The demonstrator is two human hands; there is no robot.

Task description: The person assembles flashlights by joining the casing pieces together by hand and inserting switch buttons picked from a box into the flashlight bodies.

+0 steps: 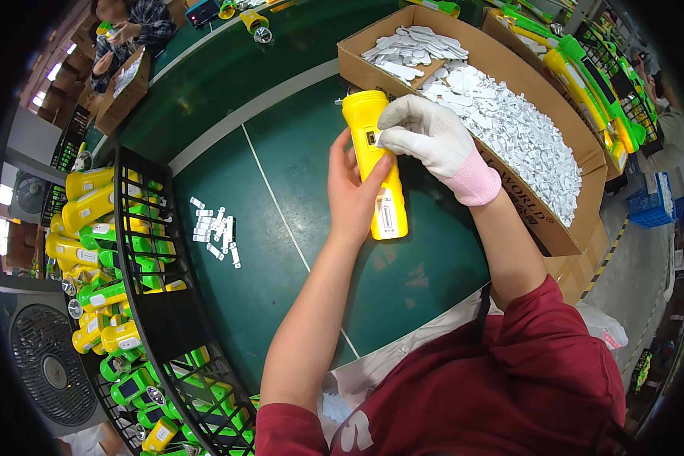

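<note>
A yellow flashlight body [390, 199] stands tilted over the middle of the green table, its wide threaded end pointing away from me. My left hand [351, 190], bare, is wrapped round its left side with the thumb across the front. A small dark slot shows on its upper face, and a white label sits lower down. My right hand [425, 137], in a white glove with a pink cuff, has thumb and fingers pinched together right at that slot. A tiny white bit shows at the fingertips, but the glove hides most of it.
On the right stands a cardboard box [501, 171] heaped with small white plastic pieces [509, 125]. Several white strips [215, 232] lie on the table [281, 304] to the left. Beyond them is a black crate [176, 319] full of yellow and green flashlights. Another person [133, 30] sits far left.
</note>
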